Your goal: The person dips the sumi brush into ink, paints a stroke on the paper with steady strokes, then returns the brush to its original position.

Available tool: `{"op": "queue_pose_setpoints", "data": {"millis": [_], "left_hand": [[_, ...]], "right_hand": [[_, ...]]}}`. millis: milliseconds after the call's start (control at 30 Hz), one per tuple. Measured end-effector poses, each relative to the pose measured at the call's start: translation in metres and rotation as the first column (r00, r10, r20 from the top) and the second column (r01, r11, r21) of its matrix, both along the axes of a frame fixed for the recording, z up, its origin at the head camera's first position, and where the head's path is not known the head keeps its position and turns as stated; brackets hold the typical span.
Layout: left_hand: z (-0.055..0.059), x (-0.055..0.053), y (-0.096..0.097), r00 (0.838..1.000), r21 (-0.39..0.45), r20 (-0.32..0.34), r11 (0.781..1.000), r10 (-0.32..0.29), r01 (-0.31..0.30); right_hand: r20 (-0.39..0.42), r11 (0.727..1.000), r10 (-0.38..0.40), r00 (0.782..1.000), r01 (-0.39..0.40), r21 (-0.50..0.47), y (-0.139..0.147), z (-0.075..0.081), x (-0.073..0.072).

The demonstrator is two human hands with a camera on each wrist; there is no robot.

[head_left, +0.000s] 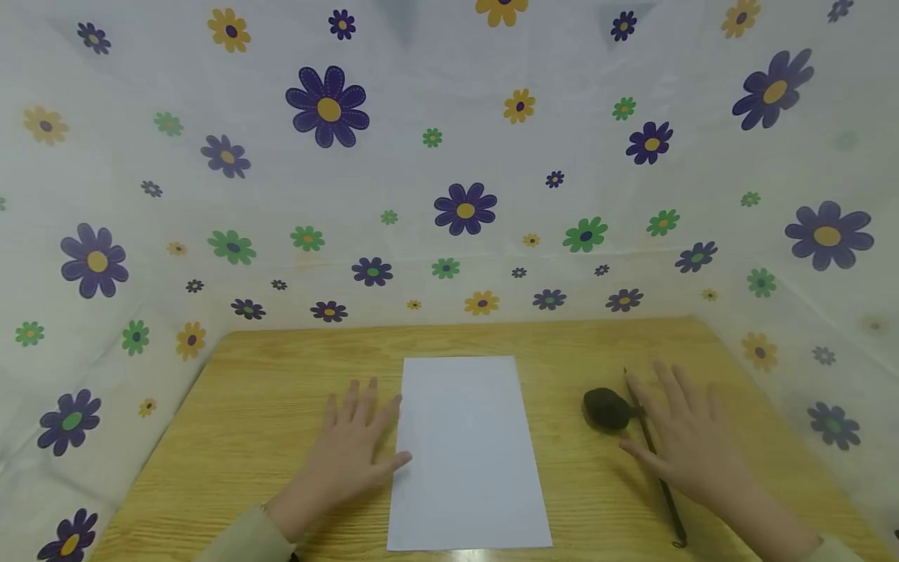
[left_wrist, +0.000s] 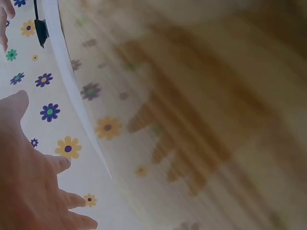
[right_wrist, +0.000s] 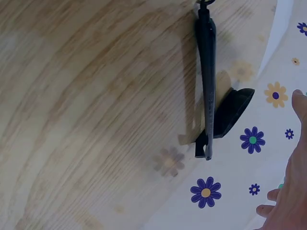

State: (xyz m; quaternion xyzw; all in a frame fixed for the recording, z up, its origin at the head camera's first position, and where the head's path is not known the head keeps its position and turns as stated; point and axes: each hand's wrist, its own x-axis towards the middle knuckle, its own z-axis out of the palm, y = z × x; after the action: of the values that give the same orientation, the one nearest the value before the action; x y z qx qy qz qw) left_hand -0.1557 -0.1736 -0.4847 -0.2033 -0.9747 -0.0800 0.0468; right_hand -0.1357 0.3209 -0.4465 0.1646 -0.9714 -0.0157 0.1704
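Observation:
A white sheet of paper (head_left: 467, 453) lies upright on the wooden table. My left hand (head_left: 351, 453) is at the sheet's left side, fingers spread, its thumb overlapping the edge in the head view. On the right, a slim dark brush (head_left: 667, 492) with a loop at its near end rests across the short handle of a small black dish (head_left: 607, 410). My right hand (head_left: 691, 445) hovers over the brush with spread fingers, holding nothing. The right wrist view shows the brush (right_wrist: 207, 76) and dish (right_wrist: 233, 112) side-on, with that hand (right_wrist: 290, 191) at the right edge.
The wood-grain table (head_left: 281, 375) is enclosed at the back and both sides by a white cloth (head_left: 393, 172) printed with purple, yellow and green flowers. Shadows of the hands fall on the glossy tabletop.

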Motion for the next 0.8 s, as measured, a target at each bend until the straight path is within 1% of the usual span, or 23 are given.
{"op": "queue_pose_setpoints", "data": {"millis": [100,200,333,433,533,633,800], "left_hand": [[-0.003,-0.003,0.002,0.999,-0.025,0.003,0.999,-0.033,0.033],[-0.007,-0.006,0.003,0.997,-0.037,0.002,0.997,-0.073,0.074],[-0.009,-0.009,0.004,0.992,-0.021,0.021,0.992,-0.121,0.122],[-0.008,-0.010,0.004,0.988,-0.023,0.042,0.989,-0.148,0.149],[-0.007,-0.011,0.005,0.981,-0.048,0.063,0.981,-0.184,0.187],[-0.006,-0.012,0.005,0.970,-0.054,0.091,0.972,-0.225,0.230],[-0.006,-0.013,0.006,0.958,-0.044,0.133,0.964,-0.255,0.263]], "right_hand": [[0.011,0.999,0.021,1.000,-0.021,-0.025,0.004,-0.003,0.001],[-0.005,0.998,0.048,0.999,-0.048,-0.033,0.009,-0.005,0.001],[-0.043,0.995,0.096,0.994,-0.097,-0.038,0.014,-0.006,0.002],[-0.049,0.991,0.127,0.991,-0.129,-0.038,0.018,-0.007,0.002],[-0.054,0.987,0.155,0.986,-0.157,-0.021,0.024,-0.006,0.002],[-0.065,0.981,0.190,0.980,-0.191,-0.011,0.030,-0.006,0.001],[-0.098,0.973,0.232,0.968,-0.231,0.016,0.043,-0.007,-0.001]]}}
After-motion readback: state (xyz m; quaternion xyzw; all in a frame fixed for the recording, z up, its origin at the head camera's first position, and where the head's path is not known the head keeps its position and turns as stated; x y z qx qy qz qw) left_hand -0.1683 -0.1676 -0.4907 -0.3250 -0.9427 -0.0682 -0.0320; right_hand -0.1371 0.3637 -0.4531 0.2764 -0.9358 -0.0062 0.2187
